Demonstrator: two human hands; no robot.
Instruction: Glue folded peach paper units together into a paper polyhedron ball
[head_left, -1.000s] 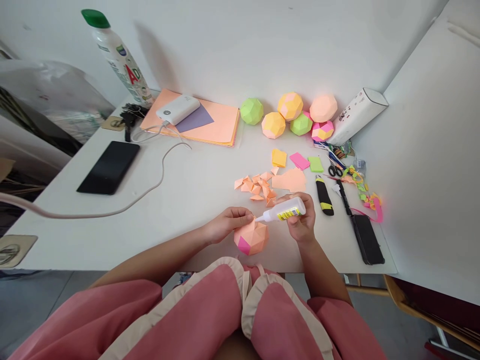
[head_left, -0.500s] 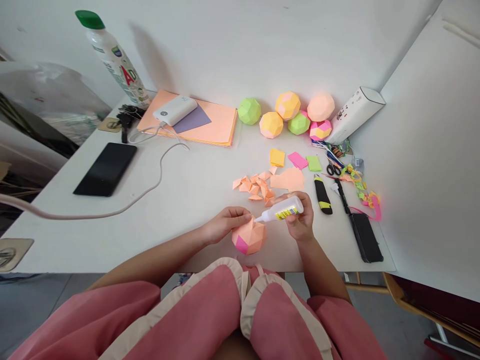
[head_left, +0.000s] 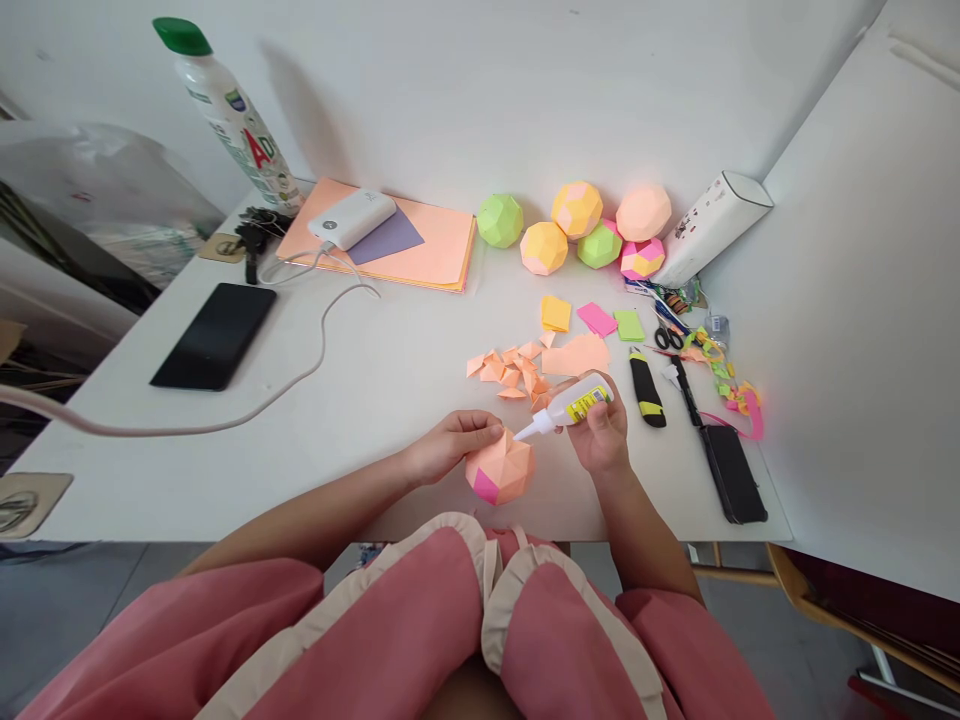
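Near the table's front edge, my left hand [head_left: 454, 444] is closed on a faceted peach paper ball [head_left: 510, 472] with one pink facet, its fingers at the ball's upper left. My right hand [head_left: 601, 437] grips a white glue bottle [head_left: 568, 403] with a yellow label. The bottle tilts down to the left, and its narrow nozzle points at the top of the ball; whether the tip touches the paper I cannot tell. Just beyond the hands lie several folded peach paper pieces [head_left: 510, 371] and a flat peach paper stack [head_left: 577, 355].
Finished paper balls [head_left: 544, 248] line the wall beside a white box [head_left: 712, 228]. Yellow, pink and green paper squares [head_left: 597, 319] lie midway. On the right are a cutter [head_left: 646, 388], scissors [head_left: 668, 338] and a black case [head_left: 733, 473]. A phone [head_left: 214, 336] and power bank [head_left: 352, 219] occupy the left.
The glue bottle has turned a little in my right hand and tilts more steeply, its nozzle shifted slightly right. My left hand and the paper ball have hardly moved.
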